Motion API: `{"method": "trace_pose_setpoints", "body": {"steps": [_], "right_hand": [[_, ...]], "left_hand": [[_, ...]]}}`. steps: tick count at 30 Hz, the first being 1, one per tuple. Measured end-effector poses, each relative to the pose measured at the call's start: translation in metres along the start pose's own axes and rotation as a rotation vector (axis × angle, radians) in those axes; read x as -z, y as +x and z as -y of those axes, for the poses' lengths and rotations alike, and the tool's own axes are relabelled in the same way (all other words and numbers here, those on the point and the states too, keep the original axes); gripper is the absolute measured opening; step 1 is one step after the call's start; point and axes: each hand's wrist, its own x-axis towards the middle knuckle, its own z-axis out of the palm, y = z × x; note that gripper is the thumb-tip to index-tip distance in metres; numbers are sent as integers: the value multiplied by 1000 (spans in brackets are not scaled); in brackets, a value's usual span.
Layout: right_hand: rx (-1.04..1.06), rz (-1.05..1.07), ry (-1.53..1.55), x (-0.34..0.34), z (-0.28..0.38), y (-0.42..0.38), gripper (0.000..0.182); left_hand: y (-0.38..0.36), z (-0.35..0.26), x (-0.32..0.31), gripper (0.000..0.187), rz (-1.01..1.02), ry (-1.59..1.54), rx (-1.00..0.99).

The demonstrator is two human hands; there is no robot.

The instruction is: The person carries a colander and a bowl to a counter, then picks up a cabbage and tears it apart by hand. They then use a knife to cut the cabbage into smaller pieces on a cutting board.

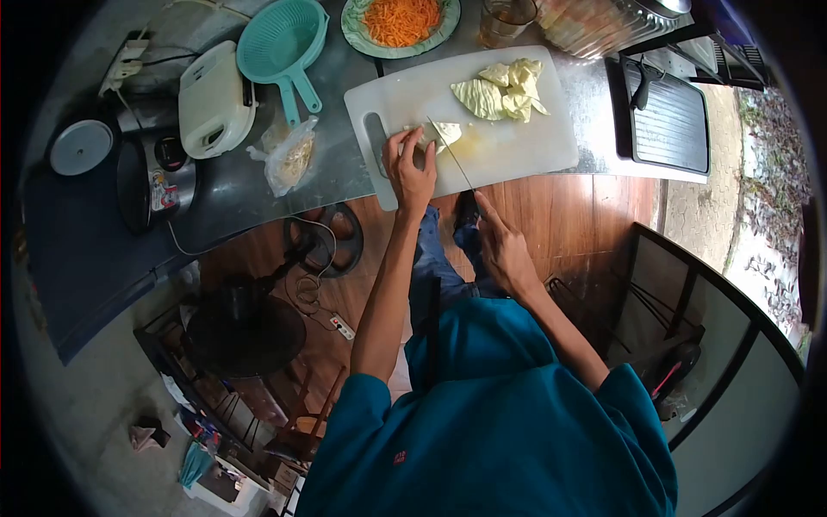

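A cabbage piece (449,134), pale and cut, lies on the white cutting board (525,155). My right hand (506,252) is closed around the handle of a knife (454,158), whose thin blade slants up and left across the board at this piece. Just left of the blade, my left hand (411,172) rests over the board with fingers bent and thumb apart, the thumb close to the cabbage piece. Small pale bits lie by its fingertips. Farther back on the board is a pile of cabbage leaves (504,90).
Behind the board stand a plate of shredded carrot (401,21) and a glass (506,21). To the left are a teal colander (282,40), a plastic bag (291,158) and a white sandwich maker (217,101). A ridged griddle pan (669,116) lies at right.
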Motion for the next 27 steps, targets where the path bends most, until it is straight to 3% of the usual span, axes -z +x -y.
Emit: {"method": "trace_pose_setpoints", "body": {"steps": [3, 7, 9, 16, 23, 27], "right_hand": [[-26, 13, 165, 8, 5, -9, 55], [8, 28, 87, 10, 7, -10, 51], [-245, 166, 66, 18, 23, -7, 48], [-67, 42, 141, -11, -1, 25, 38], [-169, 129, 94, 8, 10, 33, 37], [-63, 28, 77, -4, -3, 37, 36]], "left_hand": [[-6, 2, 2, 30, -25, -23, 25], [-10, 5, 0, 19, -25, -37, 19], [-10, 4, 0, 14, -36, -51, 24], [-10, 4, 0, 14, -61, 28, 63], [-9, 4, -2, 18, -33, 26, 68], [-9, 8, -4, 18, -54, 102, 9]]}}
